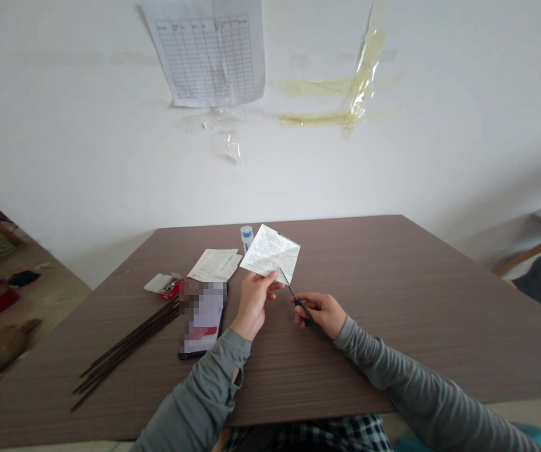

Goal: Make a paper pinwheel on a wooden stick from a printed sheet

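Note:
My left hand [254, 301] pinches the lower edge of a folded printed paper [270, 252] and holds it up above the brown table [393, 301]. My right hand [322, 312] grips small black-handled scissors [295, 296], whose blades point up and left and meet the paper's lower edge. Both hands are over the middle of the table, close together.
A phone [203, 319] lies left of my left hand, with a bundle of thin dark sticks [127, 351] beyond it. Folded papers [214, 265], a small white and red box [163, 284] and a small blue-capped bottle [246, 236] sit farther back. A printed sheet [209, 53] hangs on the wall.

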Available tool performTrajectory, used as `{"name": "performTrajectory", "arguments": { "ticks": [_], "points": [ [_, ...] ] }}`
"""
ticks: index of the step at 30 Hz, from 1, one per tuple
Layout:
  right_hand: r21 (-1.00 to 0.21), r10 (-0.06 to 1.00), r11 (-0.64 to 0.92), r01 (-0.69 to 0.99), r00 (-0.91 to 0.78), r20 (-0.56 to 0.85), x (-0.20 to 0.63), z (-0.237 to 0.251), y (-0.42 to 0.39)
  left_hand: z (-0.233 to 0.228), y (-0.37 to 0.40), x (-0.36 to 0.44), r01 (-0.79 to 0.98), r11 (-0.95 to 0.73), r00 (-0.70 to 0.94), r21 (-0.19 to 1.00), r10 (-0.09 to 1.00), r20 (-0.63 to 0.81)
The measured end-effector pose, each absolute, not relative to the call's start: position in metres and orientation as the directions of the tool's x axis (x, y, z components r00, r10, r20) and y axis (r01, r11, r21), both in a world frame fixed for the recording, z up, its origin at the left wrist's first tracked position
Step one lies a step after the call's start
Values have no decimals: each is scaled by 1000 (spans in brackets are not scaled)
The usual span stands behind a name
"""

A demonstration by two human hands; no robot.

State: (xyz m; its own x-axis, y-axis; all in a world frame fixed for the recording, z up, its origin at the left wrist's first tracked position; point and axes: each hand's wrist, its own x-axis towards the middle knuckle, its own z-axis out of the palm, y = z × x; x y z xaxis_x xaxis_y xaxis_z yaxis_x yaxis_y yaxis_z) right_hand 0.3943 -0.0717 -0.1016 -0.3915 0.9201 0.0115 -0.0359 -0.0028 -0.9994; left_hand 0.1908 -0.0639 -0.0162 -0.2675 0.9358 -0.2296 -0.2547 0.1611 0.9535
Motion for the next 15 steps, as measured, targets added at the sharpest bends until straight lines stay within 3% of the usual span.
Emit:
{"name": "performTrajectory", "arguments": {
  "ticks": [15],
  "points": [
    [-1000, 927, -15, -27, -376, -3, 392, -90, -77, -23, -62, 188, -278, 128, -231, 952, 953, -196]
  ]
}}
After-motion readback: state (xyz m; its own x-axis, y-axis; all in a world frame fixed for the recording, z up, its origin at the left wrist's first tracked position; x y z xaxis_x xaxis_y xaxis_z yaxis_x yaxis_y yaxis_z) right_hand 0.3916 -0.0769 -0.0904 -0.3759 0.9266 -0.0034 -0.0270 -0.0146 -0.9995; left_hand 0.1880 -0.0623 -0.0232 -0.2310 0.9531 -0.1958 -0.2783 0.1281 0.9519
